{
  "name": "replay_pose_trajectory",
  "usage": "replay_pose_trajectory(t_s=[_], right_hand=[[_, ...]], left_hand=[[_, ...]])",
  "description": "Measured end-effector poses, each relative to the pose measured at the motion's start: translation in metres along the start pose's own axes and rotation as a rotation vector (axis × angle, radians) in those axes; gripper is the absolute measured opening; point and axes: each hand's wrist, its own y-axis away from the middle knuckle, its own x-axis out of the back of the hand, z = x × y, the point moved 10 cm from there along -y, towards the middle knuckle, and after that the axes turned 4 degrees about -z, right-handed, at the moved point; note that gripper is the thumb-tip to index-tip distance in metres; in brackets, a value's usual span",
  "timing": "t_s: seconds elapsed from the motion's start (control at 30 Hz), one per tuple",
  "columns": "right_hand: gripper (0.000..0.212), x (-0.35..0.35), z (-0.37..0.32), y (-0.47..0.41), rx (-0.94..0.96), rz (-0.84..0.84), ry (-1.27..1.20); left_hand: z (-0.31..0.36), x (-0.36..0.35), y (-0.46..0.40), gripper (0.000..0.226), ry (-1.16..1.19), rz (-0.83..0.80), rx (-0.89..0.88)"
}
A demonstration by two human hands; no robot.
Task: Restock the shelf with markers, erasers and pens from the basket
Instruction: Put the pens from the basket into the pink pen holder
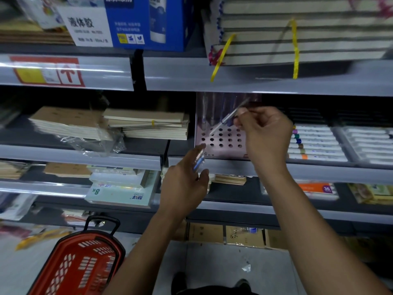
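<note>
My right hand (pixel 263 133) pinches a clear pen (pixel 227 120) with a blue grip, tilted with its tip down over the pink pen holder (pixel 221 150), whose top is full of round holes. Several pens stand at the back of that holder. My left hand (pixel 187 179) is below and in front of the holder and grips a small bunch of blue and clear pens (pixel 198 161). The red basket (pixel 80 265) with a black handle stands on the floor at the lower left. White markers (pixel 316 143) with coloured caps lie in trays right of the holder.
Stacks of notebooks (pixel 148 126) lie left of the holder on the same shelf. A bundle tied with yellow ribbon (pixel 295 35) and a blue glue box (pixel 146 22) sit on the shelf above. Paper packs fill lower shelves. Cardboard boxes (pixel 225 234) stand on the floor.
</note>
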Motion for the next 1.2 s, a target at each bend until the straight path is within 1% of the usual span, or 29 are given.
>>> replay_pose_trajectory(t_s=[0.1, 0.17, 0.3, 0.47, 0.53, 0.6, 0.7, 0.73, 0.8, 0.87, 0.93, 0.97, 1.1, 1.2], right_hand=[[0.008, -0.003, 0.002, -0.007, 0.038, 0.05, 0.137], [0.014, -0.007, 0.003, -0.011, 0.058, 0.056, 0.215], [0.024, -0.022, 0.005, -0.019, 0.088, -0.015, 0.365], [0.049, -0.041, 0.001, -0.025, 0.118, -0.093, 0.437], [0.053, -0.048, -0.001, -0.028, 0.139, -0.123, 0.489], [0.046, -0.056, -0.001, -0.029, 0.183, -0.16, 0.57], [0.018, -0.066, 0.011, -0.02, 0.193, -0.271, 0.688], [0.015, -0.067, 0.015, -0.015, 0.199, -0.297, 0.696], [0.014, -0.067, 0.017, -0.007, 0.223, -0.293, 0.686], [0.014, -0.064, 0.014, -0.007, 0.219, -0.226, 0.66], [0.024, -0.063, 0.015, -0.011, 0.181, -0.178, 0.656], [0.026, -0.065, 0.015, -0.012, 0.173, -0.176, 0.673], [0.017, -0.069, 0.014, -0.009, 0.179, -0.189, 0.719], [0.017, -0.07, 0.013, -0.006, 0.189, -0.169, 0.776]], left_hand=[[0.0, 0.001, 0.0, 0.059, -0.024, 0.01, 0.016], [0.001, 0.002, 0.0, 0.059, -0.014, 0.01, 0.015], [0.001, 0.001, -0.001, 0.058, -0.017, 0.008, 0.015], [-0.001, 0.001, -0.001, 0.055, -0.016, 0.005, 0.032], [-0.001, 0.0, -0.002, 0.053, -0.019, 0.005, 0.042], [-0.001, 0.0, -0.003, 0.052, -0.013, 0.005, 0.049], [-0.003, 0.001, -0.003, 0.051, 0.018, 0.004, 0.054], [-0.004, 0.001, -0.003, 0.05, 0.026, 0.004, 0.059], [-0.005, 0.001, -0.004, 0.048, 0.036, 0.006, 0.065], [-0.004, 0.002, -0.005, 0.047, 0.035, 0.007, 0.063], [-0.003, 0.002, -0.005, 0.046, 0.04, 0.005, 0.061], [-0.003, 0.002, -0.005, 0.046, 0.046, 0.004, 0.061], [-0.002, 0.002, -0.006, 0.045, 0.042, 0.009, 0.04], [-0.001, 0.002, -0.006, 0.044, 0.043, 0.014, 0.024]])
